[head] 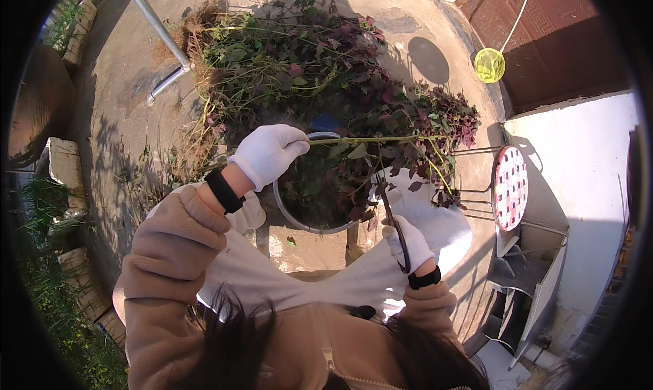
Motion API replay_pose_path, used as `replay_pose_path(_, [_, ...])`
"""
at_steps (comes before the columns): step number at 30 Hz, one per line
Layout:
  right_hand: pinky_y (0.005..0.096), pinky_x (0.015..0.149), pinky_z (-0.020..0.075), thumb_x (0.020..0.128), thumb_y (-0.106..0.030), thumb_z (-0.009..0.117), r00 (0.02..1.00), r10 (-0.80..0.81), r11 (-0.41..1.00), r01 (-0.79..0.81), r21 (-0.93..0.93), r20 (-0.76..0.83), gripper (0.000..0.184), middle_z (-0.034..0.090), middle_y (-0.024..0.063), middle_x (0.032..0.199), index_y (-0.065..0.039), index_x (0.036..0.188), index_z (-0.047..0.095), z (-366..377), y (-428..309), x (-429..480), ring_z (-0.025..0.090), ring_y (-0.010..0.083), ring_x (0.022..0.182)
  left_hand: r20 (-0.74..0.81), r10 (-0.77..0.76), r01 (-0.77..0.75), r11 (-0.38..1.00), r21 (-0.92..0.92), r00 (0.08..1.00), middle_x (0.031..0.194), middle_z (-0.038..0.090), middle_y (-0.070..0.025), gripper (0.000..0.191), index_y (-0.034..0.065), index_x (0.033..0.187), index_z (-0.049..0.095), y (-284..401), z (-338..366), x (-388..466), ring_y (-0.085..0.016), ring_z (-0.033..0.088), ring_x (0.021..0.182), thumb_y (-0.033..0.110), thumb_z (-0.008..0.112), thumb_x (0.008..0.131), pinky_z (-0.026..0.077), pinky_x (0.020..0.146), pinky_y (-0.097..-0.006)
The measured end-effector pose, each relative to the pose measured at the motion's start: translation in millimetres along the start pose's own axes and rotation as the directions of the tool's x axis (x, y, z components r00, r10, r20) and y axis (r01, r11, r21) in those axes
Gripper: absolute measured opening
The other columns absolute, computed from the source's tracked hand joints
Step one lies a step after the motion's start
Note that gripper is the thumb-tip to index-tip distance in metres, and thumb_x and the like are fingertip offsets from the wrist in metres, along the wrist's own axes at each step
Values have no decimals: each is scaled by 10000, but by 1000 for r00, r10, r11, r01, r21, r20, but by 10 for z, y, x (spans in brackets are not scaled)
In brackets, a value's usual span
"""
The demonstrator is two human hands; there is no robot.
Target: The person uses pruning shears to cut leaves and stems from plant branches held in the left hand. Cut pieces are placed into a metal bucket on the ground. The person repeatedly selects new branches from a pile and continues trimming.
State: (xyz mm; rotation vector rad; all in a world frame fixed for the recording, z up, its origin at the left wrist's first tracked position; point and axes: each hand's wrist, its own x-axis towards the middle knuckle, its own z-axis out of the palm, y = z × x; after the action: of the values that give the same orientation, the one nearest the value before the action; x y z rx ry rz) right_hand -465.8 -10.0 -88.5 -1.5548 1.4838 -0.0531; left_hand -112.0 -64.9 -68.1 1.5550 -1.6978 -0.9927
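Note:
My left hand [270, 155] in a white glove is pinched on one end of a long green plant stem [380, 139]. The stem stretches to the right, with purple and green leaves hanging off its far part. In my right hand [412, 244], also gloved in white, is a pair of dark-handled scissors [386, 201]. Their blades point up toward the leaves just below the stem; how far apart they are is hard to tell. Beneath the stem stands a round metal basin [322, 231] holding loose dark leaves [316, 191].
A large heap of leafy plants [285, 68] with roots lies beyond the basin. A metal pole [158, 25] stands at its left. To the right are a stool with a checkered seat [511, 188], a yellow net [490, 65] and a white wall [586, 160].

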Motion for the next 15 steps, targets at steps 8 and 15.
replay_pose_path(8, [398,750,483,876,-640,533,998,-57,969,49,-241,-27,650,642,170,880,-55,1159,558,-59,-74,9,611,353,846,4,29,-29,995,91,1000,858,679,-142,218,82,960,713,-46,-44,8,-348,641,830,255,619,867,512,743,-401])
replay_pose_path(15, [458,779,487,844,-676,541,997,-20,945,-6,-328,-75,684,673,193,936,-84,1186,556,-20,-289,225,623,425,925,59,-39,33,994,105,997,868,683,-139,234,99,966,717,23,-106,-15,-345,645,842,280,603,872,514,753,-401])
